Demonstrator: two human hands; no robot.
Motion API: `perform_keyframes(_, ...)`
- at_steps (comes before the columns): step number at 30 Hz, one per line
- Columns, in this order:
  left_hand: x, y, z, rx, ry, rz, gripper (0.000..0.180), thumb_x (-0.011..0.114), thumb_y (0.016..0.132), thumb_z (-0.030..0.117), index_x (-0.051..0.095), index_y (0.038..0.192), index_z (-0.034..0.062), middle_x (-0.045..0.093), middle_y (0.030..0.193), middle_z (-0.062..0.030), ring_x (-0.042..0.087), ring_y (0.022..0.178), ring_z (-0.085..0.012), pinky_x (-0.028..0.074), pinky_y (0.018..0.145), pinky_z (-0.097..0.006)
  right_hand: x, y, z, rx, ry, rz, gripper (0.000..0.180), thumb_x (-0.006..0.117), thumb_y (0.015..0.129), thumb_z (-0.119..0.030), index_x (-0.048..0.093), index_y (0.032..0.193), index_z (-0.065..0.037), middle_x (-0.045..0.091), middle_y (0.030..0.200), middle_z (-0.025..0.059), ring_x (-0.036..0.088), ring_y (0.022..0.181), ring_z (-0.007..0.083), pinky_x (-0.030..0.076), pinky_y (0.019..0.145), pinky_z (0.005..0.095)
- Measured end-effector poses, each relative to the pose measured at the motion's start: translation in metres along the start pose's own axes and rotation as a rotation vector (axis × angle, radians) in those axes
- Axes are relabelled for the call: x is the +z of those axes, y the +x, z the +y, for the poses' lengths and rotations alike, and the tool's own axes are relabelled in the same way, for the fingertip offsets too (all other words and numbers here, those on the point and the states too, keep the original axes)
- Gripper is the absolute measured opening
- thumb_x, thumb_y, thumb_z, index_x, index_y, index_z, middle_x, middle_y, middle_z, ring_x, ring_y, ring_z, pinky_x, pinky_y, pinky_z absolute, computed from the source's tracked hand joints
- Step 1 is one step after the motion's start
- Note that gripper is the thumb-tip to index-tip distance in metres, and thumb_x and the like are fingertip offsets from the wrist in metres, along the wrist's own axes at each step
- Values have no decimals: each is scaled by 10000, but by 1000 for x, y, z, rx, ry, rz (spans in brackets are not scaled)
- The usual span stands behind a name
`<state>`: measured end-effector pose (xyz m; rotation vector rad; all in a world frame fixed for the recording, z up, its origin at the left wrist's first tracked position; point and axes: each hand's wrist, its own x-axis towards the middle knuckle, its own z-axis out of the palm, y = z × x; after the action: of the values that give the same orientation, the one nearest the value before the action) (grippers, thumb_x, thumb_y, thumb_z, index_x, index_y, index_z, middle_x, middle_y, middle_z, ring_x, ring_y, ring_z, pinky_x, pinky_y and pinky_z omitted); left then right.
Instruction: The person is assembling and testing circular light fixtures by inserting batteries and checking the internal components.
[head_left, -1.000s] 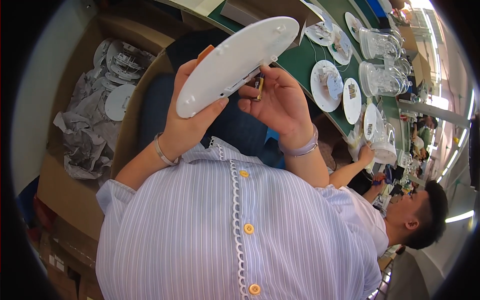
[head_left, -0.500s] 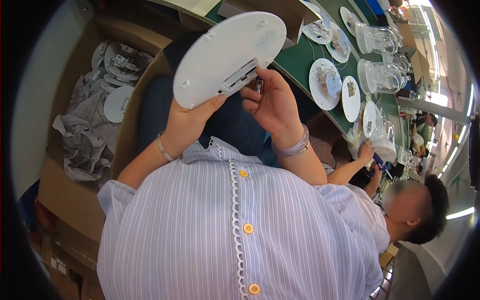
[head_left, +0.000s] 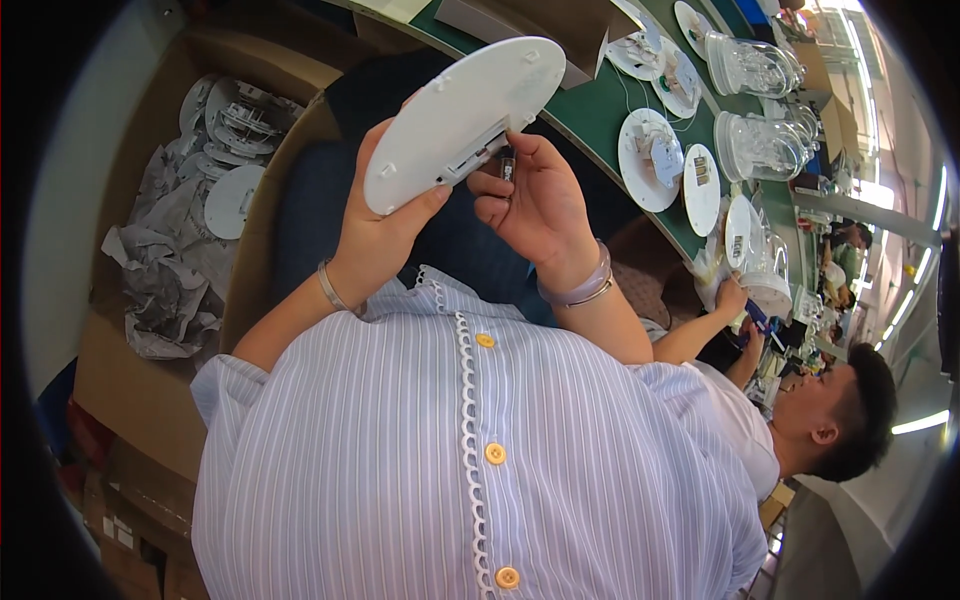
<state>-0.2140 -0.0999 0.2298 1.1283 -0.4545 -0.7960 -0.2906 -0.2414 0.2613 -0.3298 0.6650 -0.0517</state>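
Note:
A white round plastic base (head_left: 465,115) is held up tilted in front of me. My left hand (head_left: 385,195) grips its lower left edge, thumb on the face and the other fingers behind. An open battery compartment (head_left: 472,157) shows near the base's lower right edge. My right hand (head_left: 540,195) is at that edge, its index fingertip touching the compartment's end. A small dark battery (head_left: 508,170) sits among the curled fingers of that hand, partly hidden.
At the left, a cardboard box (head_left: 150,400) holds stacked white discs (head_left: 235,125) and crumpled paper (head_left: 165,290). A green table (head_left: 590,115) to the right bears more white bases (head_left: 650,160) and clear domes (head_left: 760,150). Beyond my right arm a co-worker (head_left: 725,410) handles something.
The white base has tipped further edge-on and come slightly lower, so its face looks narrower. My right hand has shifted slightly left with the battery still in its fingers.

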Motion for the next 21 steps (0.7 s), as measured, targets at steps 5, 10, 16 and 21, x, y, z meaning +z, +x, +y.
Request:
perform_keyframes(5,-1,1,-1,-25,-10,4,561,553,734,-35,280,1209,85,428,1126,-58,428,1040,-122,386,835,-233,-4,0,-2,25,7,-57,137,423,825,-198,451,888,-79,420,746,11,354,555,91,318,458,195)
perform_keyframes(10,0,0,-1,0,35,-17,544,551,732,-37,289,1193,86,405,1147,-63,398,1075,-125,376,852,-247,2,-2,-4,31,20,4,83,439,800,-169,436,825,-89,418,732,-3,340,540,86,294,444,200)
perform_keyframes(16,4,-1,3,131,73,-163,553,542,719,-62,299,1192,89,359,1215,-85,384,1095,-137,365,857,-254,-8,4,4,48,-2,15,55,430,774,-114,436,769,-60,398,679,-4,331,514,76,301,441,195)
perform_keyframes(21,-4,5,-4,-59,-241,83,421,537,716,-54,417,1118,-24,543,1019,-87,535,902,-152,410,801,-244,-1,-6,5,-95,-155,16,136,461,797,-187,459,811,-51,401,635,-27,311,461,50,266,410,180)
